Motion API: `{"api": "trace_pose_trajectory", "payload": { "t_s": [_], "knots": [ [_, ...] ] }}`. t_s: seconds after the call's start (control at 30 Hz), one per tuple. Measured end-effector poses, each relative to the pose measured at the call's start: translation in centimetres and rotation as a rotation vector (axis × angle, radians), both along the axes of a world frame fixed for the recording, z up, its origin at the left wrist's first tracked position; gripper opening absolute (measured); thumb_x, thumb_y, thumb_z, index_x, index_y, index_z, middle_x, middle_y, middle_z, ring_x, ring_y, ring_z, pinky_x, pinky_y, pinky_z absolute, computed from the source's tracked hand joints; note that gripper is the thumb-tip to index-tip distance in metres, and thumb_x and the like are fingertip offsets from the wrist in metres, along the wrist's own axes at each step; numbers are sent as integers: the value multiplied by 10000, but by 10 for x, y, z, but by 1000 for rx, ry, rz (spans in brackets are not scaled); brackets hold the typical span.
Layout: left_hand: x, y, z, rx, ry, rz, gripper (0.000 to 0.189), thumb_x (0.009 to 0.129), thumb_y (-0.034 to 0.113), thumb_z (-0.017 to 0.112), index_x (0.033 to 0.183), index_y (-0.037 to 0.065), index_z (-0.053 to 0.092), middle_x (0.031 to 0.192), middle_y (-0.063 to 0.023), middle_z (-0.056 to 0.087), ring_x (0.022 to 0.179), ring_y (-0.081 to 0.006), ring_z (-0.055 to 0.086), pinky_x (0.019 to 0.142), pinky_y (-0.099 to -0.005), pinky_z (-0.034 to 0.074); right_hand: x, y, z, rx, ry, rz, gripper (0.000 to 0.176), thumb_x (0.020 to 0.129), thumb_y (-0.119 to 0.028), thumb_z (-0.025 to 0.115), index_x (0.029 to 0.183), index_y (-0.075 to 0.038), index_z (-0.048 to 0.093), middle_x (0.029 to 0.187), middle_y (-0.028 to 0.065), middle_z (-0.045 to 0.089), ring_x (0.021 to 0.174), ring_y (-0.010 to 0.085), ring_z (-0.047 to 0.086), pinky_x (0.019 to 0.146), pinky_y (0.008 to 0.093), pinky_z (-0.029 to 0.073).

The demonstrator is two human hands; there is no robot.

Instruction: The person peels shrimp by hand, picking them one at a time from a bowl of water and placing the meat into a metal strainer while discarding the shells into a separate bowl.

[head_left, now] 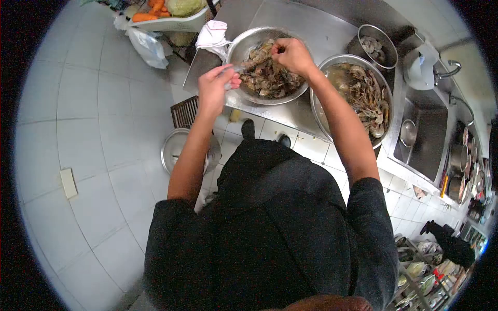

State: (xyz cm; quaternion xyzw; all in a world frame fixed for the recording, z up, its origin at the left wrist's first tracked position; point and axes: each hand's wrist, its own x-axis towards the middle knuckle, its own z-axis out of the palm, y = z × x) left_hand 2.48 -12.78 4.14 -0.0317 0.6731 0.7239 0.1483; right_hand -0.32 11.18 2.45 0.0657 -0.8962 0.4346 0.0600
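Shrimp [270,83] are lying heaped in a steel bowl [244,44] on the metal counter [321,26], directly below a person's two hands. Between the hands a slim greyish piece [250,66], probably one shrimp, is stretching out over the bowl. The left hand [215,85] is gripping its near end, fingers bent, with something pale partly hidden in the grasp. The right hand [293,56] is curling with fingertips pinched together at the far end; I'm unable to tell exactly what is between them. As I'm judging it, this step is about handling one piece at a time, and the next move is calling for a steady left grip and a fine right pinch above the bowl.

Counting outward: two wide bowls are holding shrimp, the second bowl [324,111] standing just beside the first with cloudy liquid in it. One smaller pot [354,48] is holding greyish pieces behind that. Individual shrimp are overlapping too much to count. One crumpled cloth [211,36] is resting by the first bowl's left side. To the right, one sink [428,137] is containing one small round bowl [408,133], with two taps [454,66] projecting above. Two dark shoes [249,129] are showing on the floor below.
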Motion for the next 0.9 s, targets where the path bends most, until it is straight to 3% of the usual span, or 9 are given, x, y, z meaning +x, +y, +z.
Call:
{"api": "trace_pose_trajectory", "payload": {
  "t_s": [0.13,0.43,0.53,0.6,0.67,0.73,0.83,0.87,0.9],
  "knots": [
    [4,19,3,160,-54,-22,323,912,85,591,1168,-104,537,917,-167,647,762,-203,637,695,-299,527,0,-2,-8,162,50,-178,368,751,-218,697,1098,-99,683,1009,191,673,936,343,659,862,402,510],
    [21,148,-25,387,-515,-351,281,940,147,542,1174,-3,499,1066,-156,602,968,-259,618,852,-389,526,155,76,-36,16,52,-729,207,765,-111,595,931,-65,709,872,186,673,836,377,650,794,430,509],
    [14,210,-18,312,-445,-520,264,936,129,534,1158,-9,502,1078,-163,592,973,-249,614,847,-378,523,212,92,-45,6,-60,-861,179,785,-116,622,931,-54,705,846,193,673,822,374,652,765,430,510],
    [4,260,-2,461,-324,-561,130,897,96,579,981,-3,589,947,-100,613,834,-199,609,817,-352,506,233,98,-51,29,-87,-906,175,784,-115,631,929,-51,705,851,189,675,815,371,653,755,432,510],
    [-19,308,21,528,-184,-730,338,944,228,532,1198,6,529,1162,-100,598,1128,-229,539,972,-443,413,244,101,-55,37,-111,-932,174,782,-115,636,928,-51,706,857,186,677,808,369,655,748,432,512],
    [-23,328,65,473,-118,-801,655,906,277,612,1402,-25,311,1294,-111,527,1152,-149,480,972,-388,361,242,101,-54,91,-39,-932,165,772,-105,638,913,-55,710,863,183,678,810,363,655,746,434,512],
    [-10,328,61,263,316,-486,228,868,194,622,914,-25,664,900,-61,654,816,-141,565,780,-299,444,221,107,-53,286,96,-797,183,720,-88,653,889,-40,702,893,154,673,865,363,611,784,414,493],
    [-17,318,49,64,336,-640,389,931,295,566,1213,29,603,1238,-77,606,1136,-178,527,936,-403,407,210,111,-52,365,130,-728,188,707,-85,657,884,-34,697,897,148,667,875,362,594,796,408,485],
    [-16,307,36,20,320,-631,345,930,286,570,1147,25,635,1173,-70,631,1087,-173,547,904,-375,420,198,113,-52,441,163,-661,195,694,-83,662,879,-29,692,902,142,662,885,361,577,807,401,478]
  ]
}}
